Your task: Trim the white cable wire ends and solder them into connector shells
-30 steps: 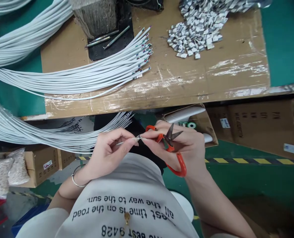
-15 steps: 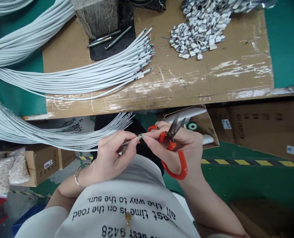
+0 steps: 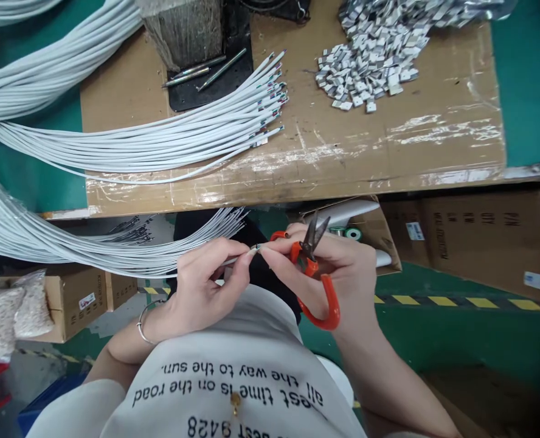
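Observation:
My left hand (image 3: 210,283) pinches a thin white cable (image 3: 230,261) close to its end, between thumb and forefinger. My right hand (image 3: 338,274) meets it there, thumb and forefinger closed at the small wire ends (image 3: 255,247). Orange-handled scissors (image 3: 328,307) hang on the fingers of the right hand, their dark blades slightly apart and pointing away from me. Beside the left hand a bundle of white cables (image 3: 128,249) droops over the table's front edge. What lies right between the fingertips is mostly hidden.
On the cardboard-covered table (image 3: 365,152) lies another cable bundle (image 3: 183,143) with stripped ends. Behind it are metal pen-like tools (image 3: 222,70) and a worn block (image 3: 183,33). A heap of small white-and-metal connectors (image 3: 374,67) lies right. Cartons (image 3: 480,237) stand below.
The scissors and right hand have tilted slightly, and the blades have shifted a little left. Both hands stay at the cable end. The table view has slid slightly right.

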{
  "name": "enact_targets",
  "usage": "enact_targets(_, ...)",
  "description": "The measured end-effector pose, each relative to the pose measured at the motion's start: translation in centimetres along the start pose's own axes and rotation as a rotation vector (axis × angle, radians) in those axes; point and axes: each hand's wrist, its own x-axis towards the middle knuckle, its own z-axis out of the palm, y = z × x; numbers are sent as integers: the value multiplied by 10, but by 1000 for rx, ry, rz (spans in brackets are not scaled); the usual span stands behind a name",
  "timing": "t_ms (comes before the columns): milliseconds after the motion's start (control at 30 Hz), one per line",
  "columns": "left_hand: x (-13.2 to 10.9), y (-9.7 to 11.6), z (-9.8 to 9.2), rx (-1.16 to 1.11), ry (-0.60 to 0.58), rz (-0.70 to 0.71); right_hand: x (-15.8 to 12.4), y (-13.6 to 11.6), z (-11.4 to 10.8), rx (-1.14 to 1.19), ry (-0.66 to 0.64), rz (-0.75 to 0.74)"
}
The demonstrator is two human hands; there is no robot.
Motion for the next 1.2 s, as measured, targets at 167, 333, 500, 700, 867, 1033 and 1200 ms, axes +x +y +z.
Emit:
enact_targets(167, -6, 3, 4, -70, 27, -79, -7, 2, 17, 30, 111, -36)
enact_targets(333, -6, 8, 8, -284, -15, -298, -18, 10, 44, -113, 364, -237)
enact_targets(500, 3, 6, -1, -560, -71, -484, -15, 15, 33, -112, 311, -139)
enact_targets(700, 8, 6, -17, -555, -110, -564, -7, 22, -8, -123, 96, -78)
enact_targets(867, 8, 9, -21, -555, -178, -620, -7, 23, -16, -167, -156, -57)
enact_targets(1033, 9, 9, -23, -620, -204, -662, -5, 22, -11, -164, -241, -64)
enact_targets(1200, 10, 10, -24, -710, -213, -667, -5, 22, -11, -140, -303, -62)
